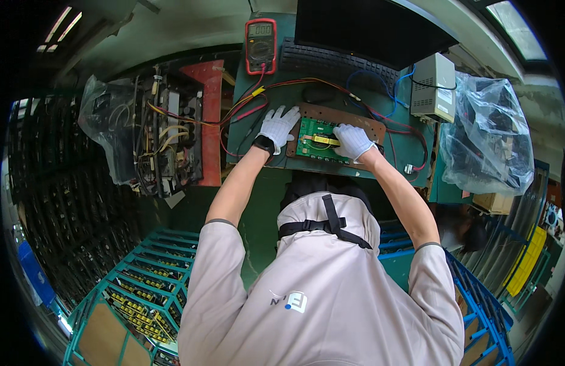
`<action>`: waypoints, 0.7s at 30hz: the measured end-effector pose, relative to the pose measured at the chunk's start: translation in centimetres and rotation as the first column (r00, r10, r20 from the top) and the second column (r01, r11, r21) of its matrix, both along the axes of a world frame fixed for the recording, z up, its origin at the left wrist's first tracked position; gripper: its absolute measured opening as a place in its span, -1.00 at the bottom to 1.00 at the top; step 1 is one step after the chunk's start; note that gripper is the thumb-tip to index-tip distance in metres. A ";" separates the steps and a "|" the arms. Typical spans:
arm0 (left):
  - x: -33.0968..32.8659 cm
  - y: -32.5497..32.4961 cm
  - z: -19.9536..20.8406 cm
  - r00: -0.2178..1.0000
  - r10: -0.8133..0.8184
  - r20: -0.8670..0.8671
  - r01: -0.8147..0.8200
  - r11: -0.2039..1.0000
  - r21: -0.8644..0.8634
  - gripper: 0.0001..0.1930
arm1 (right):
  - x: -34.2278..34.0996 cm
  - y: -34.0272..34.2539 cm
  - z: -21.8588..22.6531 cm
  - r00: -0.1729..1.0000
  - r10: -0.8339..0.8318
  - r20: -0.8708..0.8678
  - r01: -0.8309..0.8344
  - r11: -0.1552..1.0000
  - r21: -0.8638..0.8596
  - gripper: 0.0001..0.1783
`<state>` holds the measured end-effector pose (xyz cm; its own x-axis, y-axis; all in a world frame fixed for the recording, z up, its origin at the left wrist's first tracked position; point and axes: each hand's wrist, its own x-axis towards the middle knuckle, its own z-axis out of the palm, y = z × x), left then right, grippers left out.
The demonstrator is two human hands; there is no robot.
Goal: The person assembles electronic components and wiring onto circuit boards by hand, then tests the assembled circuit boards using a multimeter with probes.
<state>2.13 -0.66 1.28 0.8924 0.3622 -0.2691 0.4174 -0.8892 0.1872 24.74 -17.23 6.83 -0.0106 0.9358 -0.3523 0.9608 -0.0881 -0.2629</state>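
Observation:
My left hand (pixel 279 128), in a white glove with a dark watch on its wrist, lies open with fingers spread at the left edge of a brown board (pixel 374 126). On that board lies a green circuit board (pixel 306 130) with a yellow-wrapped component (pixel 322 140) near its middle. Over the right part of the circuit board is my right hand (pixel 354 141), also white-gloved. Its fingers are curled next to the yellow component; what they grip, if anything, is hidden beneath them.
A red multimeter (pixel 260 47) stands at the back left, its leads crossing the green table. Behind the boards are a keyboard (pixel 331 60) and a dark monitor (pixel 368 30). A grey box-shaped device (pixel 433 88) stands right; wired equipment (pixel 173 134) fills the left side.

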 end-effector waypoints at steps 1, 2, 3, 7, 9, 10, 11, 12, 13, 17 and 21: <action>0.3 0.1 -0.2 0.998 -0.020 0.063 0.021 1.000 -0.018 -0.17 | 0.2 -0.5 0.0 1.000 -0.016 -0.010 0.016 1.000 -0.019 -0.64; 0.9 0.1 -0.4 0.990 -0.045 0.136 0.050 0.998 -0.040 -0.18 | 0.4 -1.0 0.2 0.999 -0.040 -0.010 0.040 0.998 -0.041 -0.65; 0.9 0.2 0.3 0.980 -0.033 0.196 0.048 0.996 -0.073 -0.19 | 0.0 -0.6 0.7 0.998 -0.069 -0.017 0.065 0.987 -0.148 -0.66; -1.2 0.4 0.8 0.996 -0.046 0.080 0.052 0.996 -0.077 -0.15 | -1.2 0.5 -0.4 0.994 -0.048 -0.102 0.031 0.986 -0.167 -0.67; -1.7 0.5 -0.2 0.998 -0.056 -0.018 0.056 0.998 -0.017 -0.04 | -1.3 -0.1 -2.2 0.996 -0.044 -0.080 0.040 0.998 -0.055 -0.64; -1.4 0.4 -0.2 0.996 -0.069 -0.059 0.071 0.997 0.027 -0.03 | -1.3 -0.5 -3.0 0.996 -0.054 -0.077 0.056 0.998 0.030 -0.64; -1.1 0.3 -0.3 0.995 -0.076 -0.063 0.079 0.996 0.050 -0.04 | -1.1 -0.7 -3.1 0.995 -0.070 -0.067 0.072 0.997 0.027 -0.63; -0.4 0.2 -0.5 0.992 -0.096 -0.076 0.102 0.992 0.071 -0.04 | -0.9 -1.1 -3.6 0.995 -0.090 -0.044 0.091 0.995 0.035 -0.63; -0.1 0.1 -0.4 0.992 -0.104 -0.073 0.110 0.991 0.078 -0.04 | -0.8 -1.3 -3.6 0.995 -0.095 -0.040 0.097 0.994 0.047 -0.64; 0.1 0.2 0.3 0.989 -0.100 -0.105 0.109 0.990 0.084 -0.07 | -1.1 -1.4 -3.8 0.993 -0.098 -0.060 0.104 0.990 0.095 -0.66; -0.6 0.7 0.7 0.992 -0.097 -0.076 0.101 0.994 0.046 -0.08 | -1.8 -1.2 -3.9 0.989 -0.135 -0.066 0.141 0.986 0.088 -0.68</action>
